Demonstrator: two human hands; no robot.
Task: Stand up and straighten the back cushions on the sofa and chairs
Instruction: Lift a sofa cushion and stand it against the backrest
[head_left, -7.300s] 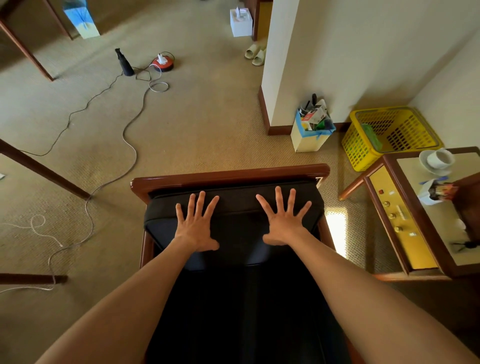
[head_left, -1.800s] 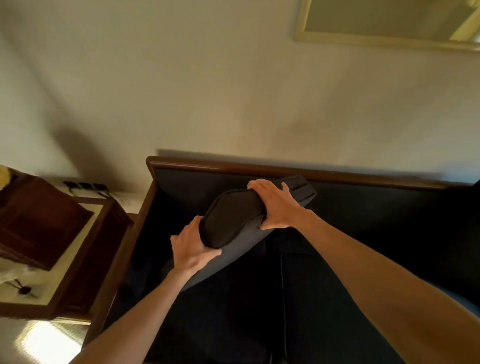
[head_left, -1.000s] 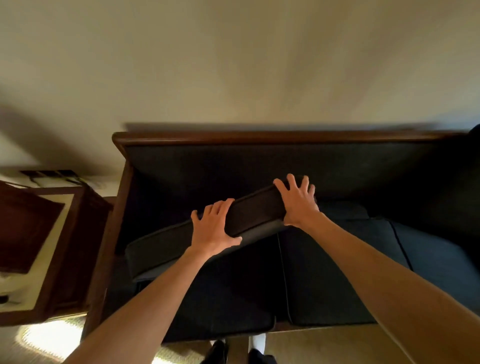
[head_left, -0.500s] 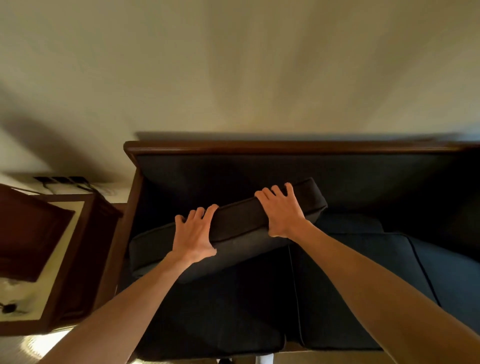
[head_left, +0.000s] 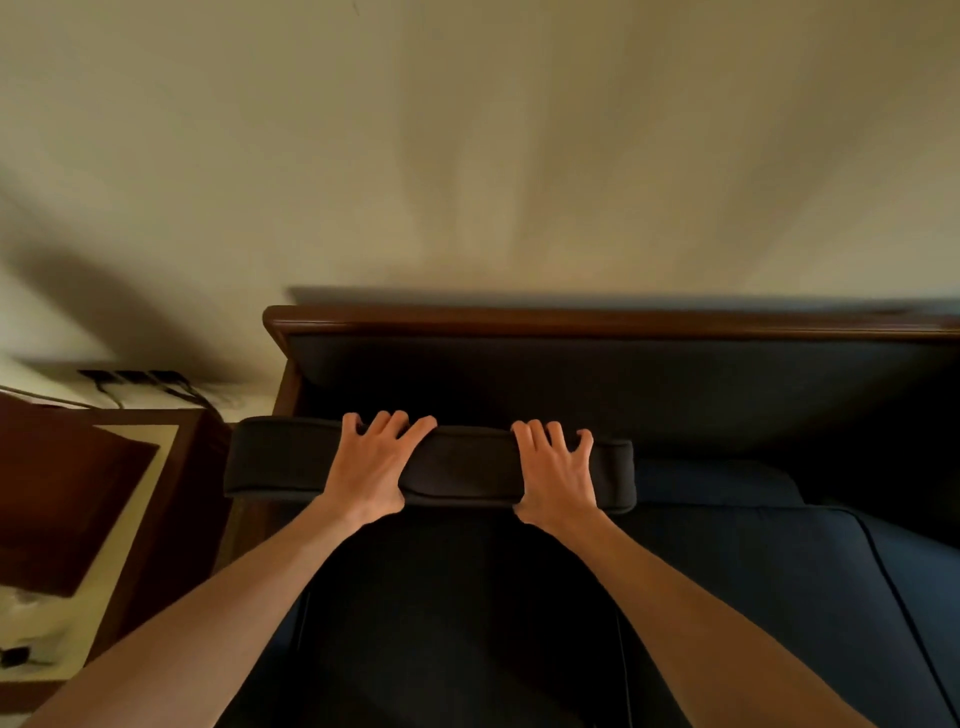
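Dark sofa (head_left: 779, 597), wood-framed; back cushion (head_left: 467, 462) level on seat, near left end.

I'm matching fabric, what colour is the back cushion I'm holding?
Plain black or very dark charcoal, no pattern: the back cushion in the head view.

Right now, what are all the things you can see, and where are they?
Back cushion: one, black, level across the sofa's left end, under both hands.
Sofa: one, dark upholstery with a brown wooden frame, against the wall.
Seat cushions: at least two, dark blue, below the back cushion.
Side table: one, dark brown with a pale top, left of the sofa.
Wall: beige, behind the sofa.
Left hand: gripping the back cushion.
Right hand: gripping it further right.
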